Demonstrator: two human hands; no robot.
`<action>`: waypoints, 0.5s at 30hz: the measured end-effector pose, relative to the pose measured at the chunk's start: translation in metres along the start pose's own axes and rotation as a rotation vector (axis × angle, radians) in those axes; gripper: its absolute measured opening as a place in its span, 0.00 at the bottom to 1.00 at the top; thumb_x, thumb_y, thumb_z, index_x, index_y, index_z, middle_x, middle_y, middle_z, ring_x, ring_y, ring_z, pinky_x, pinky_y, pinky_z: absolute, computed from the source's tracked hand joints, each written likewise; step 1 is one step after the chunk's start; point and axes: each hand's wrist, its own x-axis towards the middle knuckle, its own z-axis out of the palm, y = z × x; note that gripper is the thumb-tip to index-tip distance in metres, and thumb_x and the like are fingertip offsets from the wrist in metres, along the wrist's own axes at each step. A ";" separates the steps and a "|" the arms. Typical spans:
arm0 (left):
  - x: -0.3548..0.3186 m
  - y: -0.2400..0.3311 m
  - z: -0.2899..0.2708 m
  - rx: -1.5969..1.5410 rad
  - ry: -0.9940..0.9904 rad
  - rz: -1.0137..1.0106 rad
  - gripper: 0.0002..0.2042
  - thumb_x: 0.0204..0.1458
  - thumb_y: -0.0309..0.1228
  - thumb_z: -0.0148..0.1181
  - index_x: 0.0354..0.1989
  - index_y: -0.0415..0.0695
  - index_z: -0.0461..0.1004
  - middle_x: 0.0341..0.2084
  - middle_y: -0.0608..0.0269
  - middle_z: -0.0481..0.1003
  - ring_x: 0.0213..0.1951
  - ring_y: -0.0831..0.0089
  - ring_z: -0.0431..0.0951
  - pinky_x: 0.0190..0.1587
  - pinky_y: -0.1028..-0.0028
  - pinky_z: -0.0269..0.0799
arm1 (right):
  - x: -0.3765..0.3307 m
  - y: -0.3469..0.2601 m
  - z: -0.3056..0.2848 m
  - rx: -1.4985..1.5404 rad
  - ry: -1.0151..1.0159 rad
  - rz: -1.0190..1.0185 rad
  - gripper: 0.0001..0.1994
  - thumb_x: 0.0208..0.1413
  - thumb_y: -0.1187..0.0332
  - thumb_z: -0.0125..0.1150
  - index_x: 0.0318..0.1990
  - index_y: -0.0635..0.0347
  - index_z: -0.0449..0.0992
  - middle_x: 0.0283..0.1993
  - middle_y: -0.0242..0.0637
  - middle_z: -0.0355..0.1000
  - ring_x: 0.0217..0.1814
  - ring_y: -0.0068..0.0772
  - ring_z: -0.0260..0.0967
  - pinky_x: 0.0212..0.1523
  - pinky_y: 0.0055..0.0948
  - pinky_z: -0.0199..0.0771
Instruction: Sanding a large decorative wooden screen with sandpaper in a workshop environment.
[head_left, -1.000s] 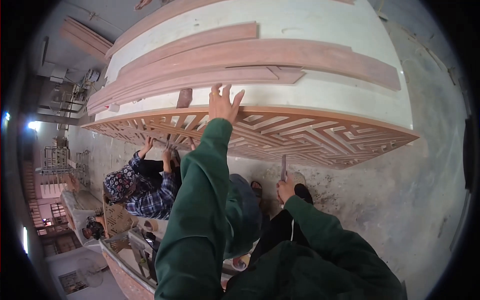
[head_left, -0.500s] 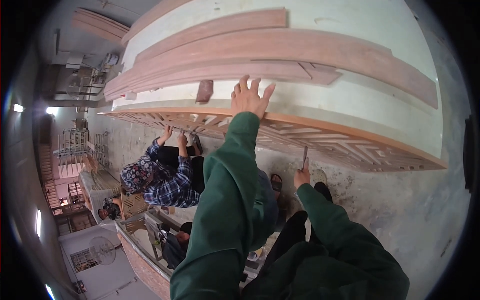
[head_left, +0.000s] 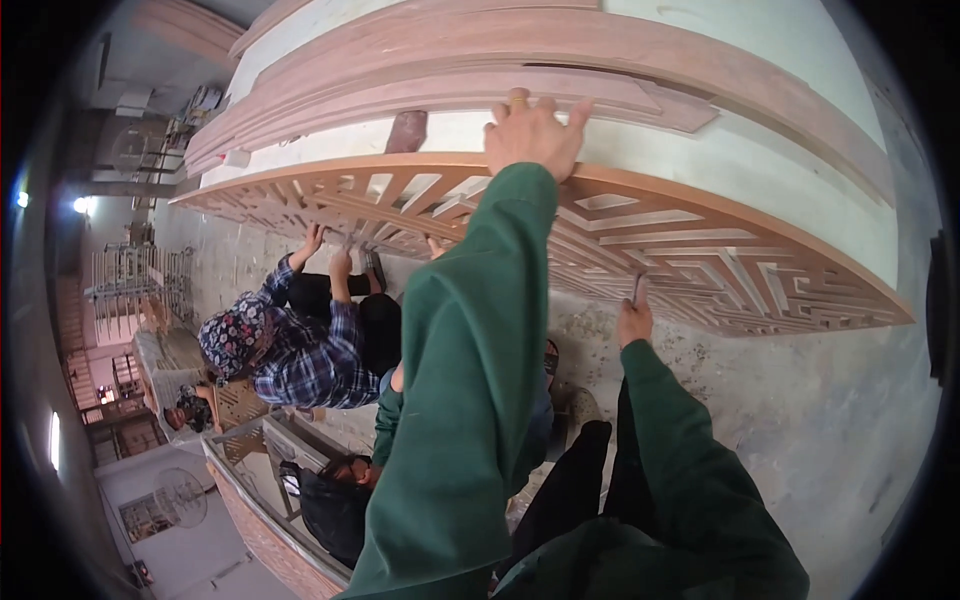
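A long wooden lattice panel (head_left: 690,215) with cut-out geometric openings leans against the side of a pale-topped table. My left hand (head_left: 535,135) rests over its upper edge, fingers apart, the fingertips by the wooden boards (head_left: 590,85) on the table. Lower down, my right hand (head_left: 634,318) is closed round a thin, flat stick-like tool (head_left: 640,285), whose tip meets the panel's openings; its exact kind is not clear. A reddish-brown block (head_left: 407,132) lies on the tabletop left of my left hand.
At left, a co-worker in a plaid shirt and floral cap (head_left: 300,350) has both hands at the same panel. Another person in dark clothing (head_left: 340,500) is partly hidden behind my left arm. A framed cart (head_left: 255,500) stands at lower left. Speckled concrete floor (head_left: 790,400) lies to the right.
The view has shifted, showing more of the panel's face. My left hand has settled onto the panel's upper edge, its fingers more bent. The tool in my right hand has moved up against the openings.
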 end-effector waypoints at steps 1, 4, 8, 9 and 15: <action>-0.001 -0.001 0.001 -0.002 -0.006 -0.002 0.29 0.47 0.58 0.40 0.41 0.47 0.74 0.51 0.59 0.63 0.52 0.60 0.63 0.50 0.63 0.61 | 0.004 -0.004 0.004 0.006 -0.014 -0.001 0.28 0.54 0.76 0.36 0.64 0.50 0.45 0.41 0.46 0.67 0.26 0.37 0.48 0.32 0.39 0.56; -0.003 -0.020 -0.004 0.030 -0.015 -0.026 0.28 0.47 0.58 0.40 0.40 0.47 0.75 0.50 0.59 0.65 0.50 0.60 0.64 0.49 0.63 0.61 | 0.014 -0.037 0.023 -0.650 -0.163 0.280 0.29 0.48 0.68 0.43 0.62 0.46 0.49 0.38 0.52 0.70 0.35 0.56 0.65 0.34 0.49 0.62; -0.002 -0.007 0.001 0.007 -0.025 -0.021 0.28 0.47 0.58 0.40 0.39 0.47 0.75 0.49 0.59 0.66 0.50 0.60 0.65 0.48 0.63 0.62 | 0.022 0.001 0.027 -0.477 0.017 0.154 0.30 0.46 0.71 0.43 0.61 0.48 0.51 0.35 0.54 0.69 0.34 0.56 0.65 0.37 0.45 0.63; 0.000 -0.002 0.001 0.003 -0.033 -0.024 0.28 0.46 0.58 0.40 0.39 0.47 0.76 0.49 0.59 0.66 0.50 0.60 0.65 0.48 0.63 0.62 | 0.027 0.007 0.028 -0.489 0.035 0.157 0.30 0.46 0.71 0.43 0.61 0.48 0.51 0.35 0.54 0.69 0.34 0.56 0.65 0.37 0.45 0.63; -0.002 -0.009 -0.007 0.026 -0.107 -0.047 0.30 0.48 0.57 0.38 0.40 0.42 0.75 0.51 0.53 0.64 0.49 0.59 0.64 0.47 0.64 0.61 | 0.010 -0.048 0.063 -0.401 -0.028 0.092 0.30 0.47 0.74 0.42 0.61 0.49 0.51 0.32 0.55 0.69 0.32 0.54 0.66 0.35 0.42 0.63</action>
